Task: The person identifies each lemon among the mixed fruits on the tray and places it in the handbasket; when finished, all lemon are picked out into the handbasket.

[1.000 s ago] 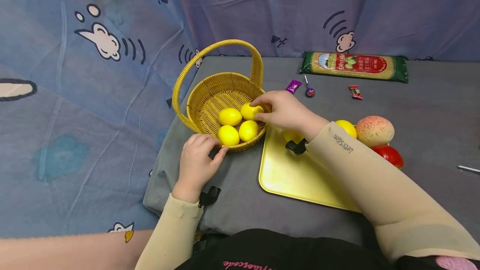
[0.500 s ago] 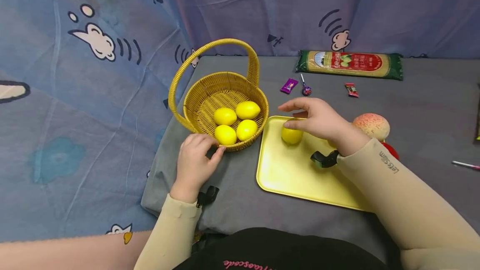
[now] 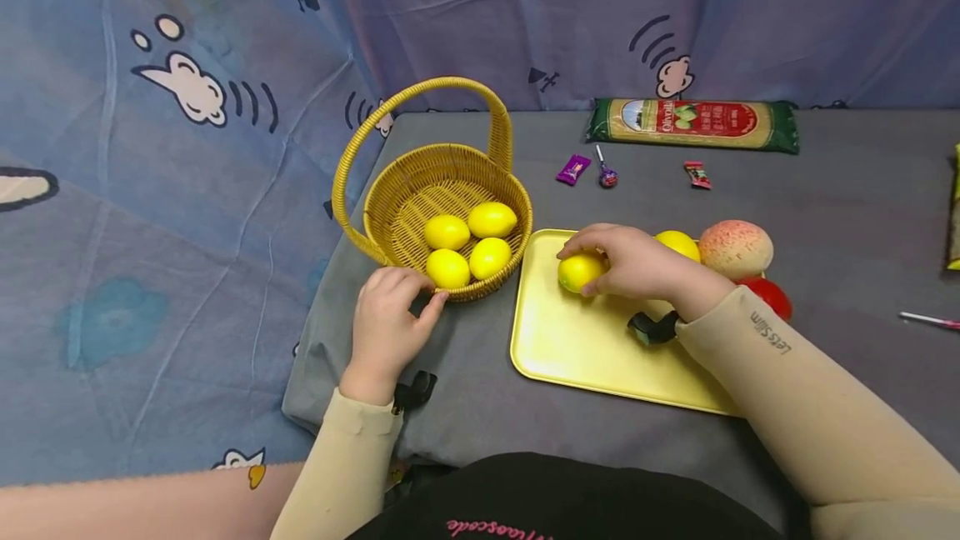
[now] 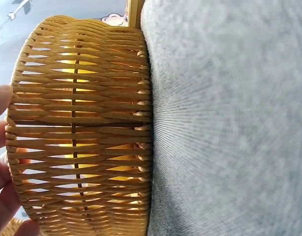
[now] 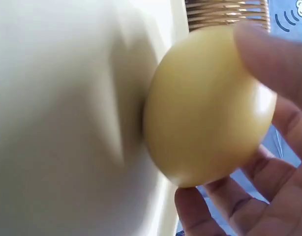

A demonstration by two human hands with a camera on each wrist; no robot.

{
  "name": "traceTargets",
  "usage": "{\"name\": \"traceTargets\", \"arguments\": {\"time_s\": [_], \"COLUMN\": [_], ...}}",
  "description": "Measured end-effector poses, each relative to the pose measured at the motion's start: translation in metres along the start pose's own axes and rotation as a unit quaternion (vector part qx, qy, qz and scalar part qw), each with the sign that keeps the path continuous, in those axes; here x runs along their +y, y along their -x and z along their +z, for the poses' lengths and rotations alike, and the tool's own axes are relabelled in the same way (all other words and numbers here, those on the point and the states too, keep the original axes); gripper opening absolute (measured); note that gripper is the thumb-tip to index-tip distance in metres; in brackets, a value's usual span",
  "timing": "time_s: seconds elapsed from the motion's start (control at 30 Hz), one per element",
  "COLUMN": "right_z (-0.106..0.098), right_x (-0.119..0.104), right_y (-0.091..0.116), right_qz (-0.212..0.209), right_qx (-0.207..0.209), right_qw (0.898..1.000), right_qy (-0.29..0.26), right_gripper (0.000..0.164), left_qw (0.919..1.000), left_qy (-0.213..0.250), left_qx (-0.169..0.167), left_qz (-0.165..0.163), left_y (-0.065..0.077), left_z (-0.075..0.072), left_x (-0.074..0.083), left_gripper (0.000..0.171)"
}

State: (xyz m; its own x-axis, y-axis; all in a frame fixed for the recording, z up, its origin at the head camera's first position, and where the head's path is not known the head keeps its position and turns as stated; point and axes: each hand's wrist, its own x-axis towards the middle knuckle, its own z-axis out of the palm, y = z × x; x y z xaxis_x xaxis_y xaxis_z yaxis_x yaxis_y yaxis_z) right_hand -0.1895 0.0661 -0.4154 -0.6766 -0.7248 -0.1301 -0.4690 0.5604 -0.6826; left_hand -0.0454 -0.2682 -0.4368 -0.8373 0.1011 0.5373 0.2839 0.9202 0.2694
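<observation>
A yellow wicker basket point(image 3: 375, 190) with a tall handle holds several lemons point(image 3: 491, 258) on the right side of its floor. My left hand point(image 3: 392, 323) grips the near rim of that basket; in the left wrist view its fingertips point(image 4: 3, 172) show at the rim. On the yellow tray point(image 3: 585, 357), my right hand point(image 3: 630, 265) has thumb and fingers around another lemon point(image 3: 577, 273). The right wrist view shows this lemon point(image 5: 205, 108) close up, still against the tray, fingertips below and thumb above.
Another lemon point(image 3: 678, 244), a peach point(image 3: 737, 248) and a red fruit point(image 3: 768, 298) sit at the tray's right, partly behind my right arm. Farther back lie a purple candy point(image 3: 573, 169), a lollipop point(image 3: 607, 175), a red candy point(image 3: 697, 175) and a spaghetti pack point(image 3: 693, 123).
My right hand has left a lemon in the basket, moved right over the tray and come down around another lemon. The left hand has stayed on the basket rim.
</observation>
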Motion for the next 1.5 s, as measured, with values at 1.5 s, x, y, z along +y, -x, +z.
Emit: {"name": "traceTargets", "arguments": {"time_s": [1.5], "right_z": [0.003], "right_x": [-0.063], "right_y": [-0.076], "right_qz": [-0.093], "right_qx": [0.061], "right_qw": [0.994], "right_qy": [0.021], "right_gripper": [0.048], "left_qw": [0.9999], "left_qy": [-0.007], "left_qx": [-0.011], "left_qz": [-0.003], "left_y": [-0.001], "left_z": [-0.001], "left_x": [-0.001], "left_gripper": [0.018]}}
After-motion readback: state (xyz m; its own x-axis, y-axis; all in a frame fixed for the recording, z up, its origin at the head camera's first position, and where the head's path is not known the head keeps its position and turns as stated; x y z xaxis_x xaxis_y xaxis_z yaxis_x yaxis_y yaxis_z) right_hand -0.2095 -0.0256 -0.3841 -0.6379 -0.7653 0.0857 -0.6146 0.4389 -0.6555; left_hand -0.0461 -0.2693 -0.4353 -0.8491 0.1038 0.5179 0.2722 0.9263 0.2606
